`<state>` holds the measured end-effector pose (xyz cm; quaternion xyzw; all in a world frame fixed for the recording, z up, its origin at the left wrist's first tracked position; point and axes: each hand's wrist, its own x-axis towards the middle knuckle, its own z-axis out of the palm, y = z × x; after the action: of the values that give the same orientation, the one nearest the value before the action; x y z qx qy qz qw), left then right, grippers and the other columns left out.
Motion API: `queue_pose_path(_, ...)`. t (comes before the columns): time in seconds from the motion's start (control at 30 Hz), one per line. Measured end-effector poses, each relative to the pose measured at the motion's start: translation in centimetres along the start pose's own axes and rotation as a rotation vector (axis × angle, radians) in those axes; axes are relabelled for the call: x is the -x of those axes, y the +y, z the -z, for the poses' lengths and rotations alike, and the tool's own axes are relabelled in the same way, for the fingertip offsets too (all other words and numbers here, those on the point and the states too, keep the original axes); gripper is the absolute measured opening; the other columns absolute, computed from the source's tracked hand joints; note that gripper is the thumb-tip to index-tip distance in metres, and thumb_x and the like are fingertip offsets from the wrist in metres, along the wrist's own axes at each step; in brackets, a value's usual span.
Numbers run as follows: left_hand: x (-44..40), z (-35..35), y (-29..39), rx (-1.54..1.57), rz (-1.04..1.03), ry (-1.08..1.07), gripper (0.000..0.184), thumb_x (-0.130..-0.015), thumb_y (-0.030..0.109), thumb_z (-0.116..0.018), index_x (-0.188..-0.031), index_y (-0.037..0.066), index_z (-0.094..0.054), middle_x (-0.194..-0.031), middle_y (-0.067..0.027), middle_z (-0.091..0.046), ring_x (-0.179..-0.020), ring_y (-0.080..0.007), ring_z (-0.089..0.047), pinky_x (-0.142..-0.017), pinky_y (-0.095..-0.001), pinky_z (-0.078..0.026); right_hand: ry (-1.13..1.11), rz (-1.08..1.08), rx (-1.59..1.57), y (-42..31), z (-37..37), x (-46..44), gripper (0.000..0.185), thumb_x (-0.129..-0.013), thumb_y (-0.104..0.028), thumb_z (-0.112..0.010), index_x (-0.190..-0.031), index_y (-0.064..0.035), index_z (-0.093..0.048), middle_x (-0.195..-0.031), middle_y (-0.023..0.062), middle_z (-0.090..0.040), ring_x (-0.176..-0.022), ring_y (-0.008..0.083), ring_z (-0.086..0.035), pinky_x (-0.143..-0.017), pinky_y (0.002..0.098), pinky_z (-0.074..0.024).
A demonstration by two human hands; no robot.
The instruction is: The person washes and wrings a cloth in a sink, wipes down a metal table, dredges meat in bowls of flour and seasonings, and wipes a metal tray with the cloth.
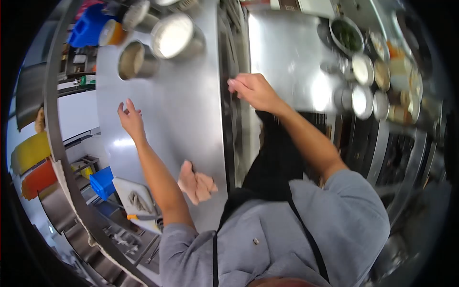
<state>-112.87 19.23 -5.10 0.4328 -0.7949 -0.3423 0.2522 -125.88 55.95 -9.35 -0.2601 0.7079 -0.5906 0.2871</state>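
Note:
My left hand [131, 122] hovers over the steel table [186, 112] with its fingers apart and nothing in them. Nearest to it stands a steel pot [136, 60] with something brownish inside. Beside that is a larger pot [179, 36] filled with something white. My right hand [256, 91] is beyond the table's right edge, over the gap; its fingers are curled in and no object shows in them. A crumpled pink cloth [196, 182] lies on the table close to my body.
A white cutting board [126, 189] carries a greyish item and an orange-handled knife [138, 217]. Blue container [91, 26] and orange-and-white tub [112, 32] stand at the far left. Across the gap, a second steel counter [287, 57] bears several bowls and a pan of greens [346, 36].

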Motion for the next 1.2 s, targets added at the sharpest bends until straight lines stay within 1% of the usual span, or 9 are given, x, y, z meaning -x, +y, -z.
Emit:
queue_pose_path(0.1, 12.7, 4.2, -5.5, -0.296, -0.37, -0.054, 0.05, -0.096, 0.034, -0.06, -0.13, -0.001, -0.052, -0.106, -0.0144, -0.057, -0.095, -0.0218, -0.059, -0.076, -0.0333, -0.051, -0.051, -0.202, -0.142, 8.4, -2.7, 11.6, 0.027, -0.091, -0.026, -0.06, -0.1, -0.0012, -0.063, -0.094, 0.0175, -0.065, -0.088, 0.0345, -0.063, -0.078, 0.0417, -0.0498)
queue_pose_path(0.17, 20.2, 8.6, -10.3, -0.465, -0.392, -0.116, 0.048, -0.095, 0.029, -0.062, -0.132, 0.0, -0.052, -0.118, -0.0188, -0.052, -0.111, -0.0295, -0.052, -0.087, -0.0403, -0.046, -0.098, -0.287, 0.231, 18.5, -5.7, 18.2, 0.025, -0.088, -0.025, -0.062, -0.098, -0.0024, -0.065, -0.099, 0.0194, -0.067, -0.098, 0.037, -0.064, -0.082, 0.0445, -0.0507)
queue_pose_path(0.23, 26.7, 12.5, -13.5, -0.723, -0.408, -0.161, 0.048, -0.097, 0.03, -0.057, -0.133, 0.0, -0.05, -0.127, -0.0228, -0.046, -0.121, -0.0367, -0.042, -0.1, -0.0471, -0.035, -0.092, -0.498, 0.249, 24.8, -9.4, 22.2, 0.026, -0.083, -0.024, -0.064, -0.099, -0.0033, -0.067, -0.1, 0.0216, -0.068, -0.102, 0.0389, -0.064, -0.085, 0.0469, -0.0503)
queue_pose_path(0.4, 35.3, 15.3, -20.4, -0.723, -0.417, -0.351, 0.046, -0.102, 0.031, -0.046, -0.132, -0.004, -0.048, -0.137, -0.0249, -0.039, -0.127, -0.0383, -0.034, -0.107, -0.0459, -0.024, -0.104, -0.589, 0.284, 40.4, -22.7, 23.0, 0.031, -0.081, -0.03, -0.064, -0.097, -0.0034, -0.067, -0.101, 0.0204, -0.068, -0.103, 0.039, -0.063, -0.087, 0.0466, -0.0506)
queue_pose_path(0.67, 36.4, 14.5, -22.2, -0.729, -0.435, -0.136, 0.054, -0.104, 0.038, -0.038, -0.131, -0.008, -0.044, -0.135, -0.0246, -0.043, -0.123, -0.037, -0.041, -0.107, -0.0457, -0.027, -0.195, -0.707, 0.198, 41.4, -36.3, 19.3, 0.062, -0.077, -0.042, -0.07, -0.129, -0.0138, -0.052, -0.134, 0.0217, -0.051, -0.122, 0.0399, -0.052, -0.097, 0.052, -0.0455)
queue_pose_path(0.7, 36.5, 14.6, -22.3, -0.691, -0.427, -0.13, 0.053, -0.103, 0.039, -0.038, -0.129, -0.007, -0.047, -0.134, -0.0247, -0.043, -0.123, -0.0373, -0.039, -0.107, -0.0468, -0.026, -0.209, -0.711, 0.174, 42.4, -37.6, 19.2, 0.06, -0.08, -0.031, -0.067, -0.133, -0.0119, -0.047, -0.138, 0.0231, -0.045, -0.124, 0.0413, -0.05, -0.098, 0.0523, -0.0458)
queue_pose_path(0.83, 36.4, 14.2, -22.1, -0.64, -0.432, -0.126, 0.049, -0.103, 0.036, -0.039, -0.127, -0.005, -0.05, -0.133, -0.0227, -0.044, -0.124, -0.0364, -0.037, -0.106, -0.0467, -0.025, -0.267, -0.615, 0.318, 43.9, -41.7, 18.7, 0.051, -0.081, -0.015, -0.06, -0.13, -0.0075, -0.049, -0.13, 0.0208, -0.049, -0.119, 0.0412, -0.052, -0.095, 0.0486, -0.0489)
queue_pose_path(1.03, 36.8, 13.9, -20.6, -0.597, -0.391, -0.148, 0.043, -0.101, 0.03, -0.043, -0.126, -0.004, -0.051, -0.133, -0.0214, -0.044, -0.125, -0.0355, -0.038, -0.106, -0.0459, -0.025, 0.047, -0.48, 0.232, 43.0, -41.4, 20.4, 0.042, -0.085, -0.016, -0.056, -0.126, -0.006, -0.052, -0.126, 0.0207, -0.052, -0.114, 0.0415, -0.054, -0.094, 0.0534, -0.0459)
queue_pose_path(1.2, 36.8, 13.5, -20.6, -0.644, -0.415, -0.135, 0.039, -0.1, 0.026, -0.043, -0.124, -0.004, -0.053, -0.132, -0.0216, -0.046, -0.125, -0.0356, -0.038, -0.106, -0.0459, -0.025, 0.044, -0.344, 0.403, 48.3, -44.0, 16.4, 0.039, -0.088, -0.023, -0.054, -0.123, -0.0073, -0.054, -0.123, 0.0197, -0.054, -0.115, 0.0395, -0.052, -0.094, 0.0536, -0.0438)
